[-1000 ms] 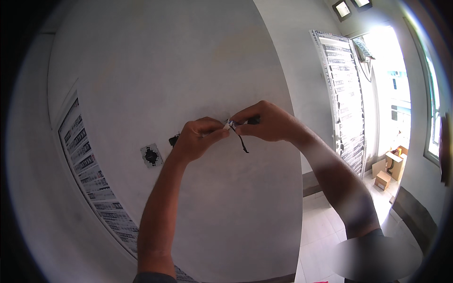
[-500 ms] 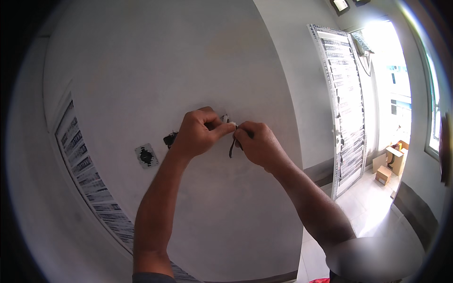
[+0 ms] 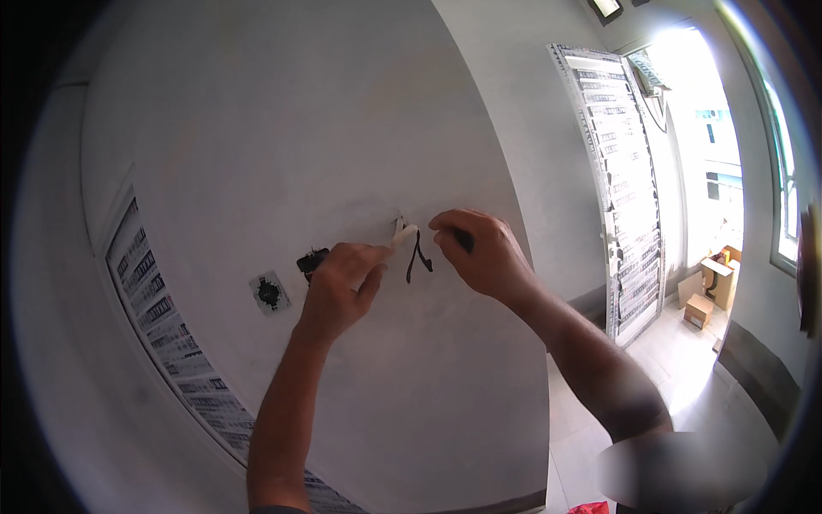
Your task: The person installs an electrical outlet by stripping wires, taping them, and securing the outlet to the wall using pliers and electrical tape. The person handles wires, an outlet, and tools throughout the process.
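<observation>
A white cable (image 3: 402, 233) comes out of the grey wall, and two black wire ends (image 3: 414, 261) hang below it. My left hand (image 3: 338, 287) is just left of the cable; its fingertips reach the white part, and the thumb stands apart from them. My right hand (image 3: 484, 253) is curled to the right of the black wires, with a gap between its fingertips and the wires. Something dark shows inside its curled fingers; I cannot make out what. Left of my left hand, a black fitting (image 3: 312, 262) sits at the wall, partly covered by that hand.
A square grey plate (image 3: 271, 293) with a dark centre is on the wall at left. A door frame wrapped in printed film (image 3: 163, 321) runs down the left. At right stand a film-wrapped door (image 3: 610, 188) and cardboard boxes (image 3: 698, 312) on the tiled floor.
My hands have moved apart: the left one down and left, the right one to the right, off the wires. The black wire ends now hang in plain sight. The view has shifted slightly.
</observation>
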{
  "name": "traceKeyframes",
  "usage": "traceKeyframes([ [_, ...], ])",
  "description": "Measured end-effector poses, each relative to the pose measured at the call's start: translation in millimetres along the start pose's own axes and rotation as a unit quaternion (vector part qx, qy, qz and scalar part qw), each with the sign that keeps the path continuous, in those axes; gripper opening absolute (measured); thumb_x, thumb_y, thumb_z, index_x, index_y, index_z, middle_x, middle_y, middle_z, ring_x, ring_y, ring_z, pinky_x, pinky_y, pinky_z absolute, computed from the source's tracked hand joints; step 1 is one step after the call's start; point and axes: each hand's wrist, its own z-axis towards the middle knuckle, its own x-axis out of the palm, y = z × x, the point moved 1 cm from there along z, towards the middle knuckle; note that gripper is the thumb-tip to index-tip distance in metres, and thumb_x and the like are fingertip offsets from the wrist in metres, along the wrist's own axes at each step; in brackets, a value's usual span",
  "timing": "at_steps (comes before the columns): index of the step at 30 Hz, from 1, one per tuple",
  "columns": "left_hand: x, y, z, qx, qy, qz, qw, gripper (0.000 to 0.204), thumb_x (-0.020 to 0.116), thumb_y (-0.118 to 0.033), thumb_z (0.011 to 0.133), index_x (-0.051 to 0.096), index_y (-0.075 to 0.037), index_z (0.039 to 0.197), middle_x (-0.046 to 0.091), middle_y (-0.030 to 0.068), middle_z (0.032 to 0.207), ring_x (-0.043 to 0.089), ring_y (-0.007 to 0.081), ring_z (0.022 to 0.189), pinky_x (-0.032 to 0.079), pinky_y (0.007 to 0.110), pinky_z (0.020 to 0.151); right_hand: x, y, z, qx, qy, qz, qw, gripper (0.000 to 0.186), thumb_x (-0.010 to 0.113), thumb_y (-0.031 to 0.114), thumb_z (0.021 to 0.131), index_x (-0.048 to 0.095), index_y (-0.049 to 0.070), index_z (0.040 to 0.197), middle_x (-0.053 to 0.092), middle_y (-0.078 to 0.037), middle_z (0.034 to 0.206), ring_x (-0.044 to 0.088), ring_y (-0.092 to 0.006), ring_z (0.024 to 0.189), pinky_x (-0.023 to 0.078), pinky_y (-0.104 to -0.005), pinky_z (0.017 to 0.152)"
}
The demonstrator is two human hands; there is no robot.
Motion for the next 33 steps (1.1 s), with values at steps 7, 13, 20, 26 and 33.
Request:
traceKeyframes([
  [7, 13, -6, -2, 0.114, 0.02, 0.098, 0.988, 0.041, 0.086, -0.006, 0.08, 0.077, -0.018, 0.118, 0.065, 0.0002, 0.099, 0.066, 0.02, 0.092, 0.058, 0.038, 0.079, 10, -7, -7, -0.22, 0.013, -0.209, 0.953, 0.01, 0.072, 0.023, 0.099, 0.074, 0.017, 0.107, 0.069, 0.004, 0.114, 0.06, -0.0173, 0.117, 0.046, -0.0397, 0.101],
  [13, 14, 0, -1, 0.061, 0.043, -0.006, 0.997, 0.025, 0.081, -0.011, 0.087, 0.078, -0.01, 0.111, 0.069, 0.0039, 0.092, 0.067, 0.0195, 0.091, 0.057, 0.036, 0.078, 9, -8, -5, -0.272, -0.011, -0.213, 0.938, 0.009, 0.075, 0.026, 0.097, 0.076, 0.018, 0.101, 0.063, 0.005, 0.127, 0.057, -0.0177, 0.121, 0.046, -0.0403, 0.101],
  [20, 25, 7, -5, -0.166, 0.074, -0.172, 0.968, 0.015, 0.068, -0.01, 0.1, 0.076, 0.0, 0.108, 0.073, 0.0089, 0.088, 0.069, 0.0148, 0.073, 0.056, 0.031, 0.065, 25, 0, -2, -0.246, -0.016, -0.225, 0.943, 0.009, 0.075, 0.024, 0.095, 0.077, 0.017, 0.09, 0.06, 0.002, 0.127, 0.056, -0.0195, 0.119, 0.046, -0.0437, 0.103],
  [26, 34, 8, -6, -0.347, 0.092, -0.291, 0.887, 0.023, 0.064, -0.014, 0.104, 0.075, 0.006, 0.104, 0.071, 0.0065, 0.08, 0.068, 0.0136, 0.068, 0.057, 0.028, 0.061, 41, 1, -3, -0.188, -0.026, -0.237, 0.953, 0.004, 0.074, 0.016, 0.09, 0.077, 0.017, 0.088, 0.062, 0.002, 0.114, 0.055, -0.0216, 0.116, 0.045, -0.0437, 0.096],
  [33, 28, 6, 14, -0.46, 0.083, -0.387, 0.795, 0.027, 0.066, -0.018, 0.103, 0.075, 0.007, 0.105, 0.072, 0.0097, 0.084, 0.07, 0.0161, 0.069, 0.059, 0.029, 0.065, 53, 5, -1, -0.154, -0.073, -0.271, 0.947, 0.003, 0.073, 0.012, 0.088, 0.075, 0.012, 0.086, 0.062, 0.001, 0.107, 0.056, -0.0241, 0.113, 0.044, -0.0462, 0.095],
])
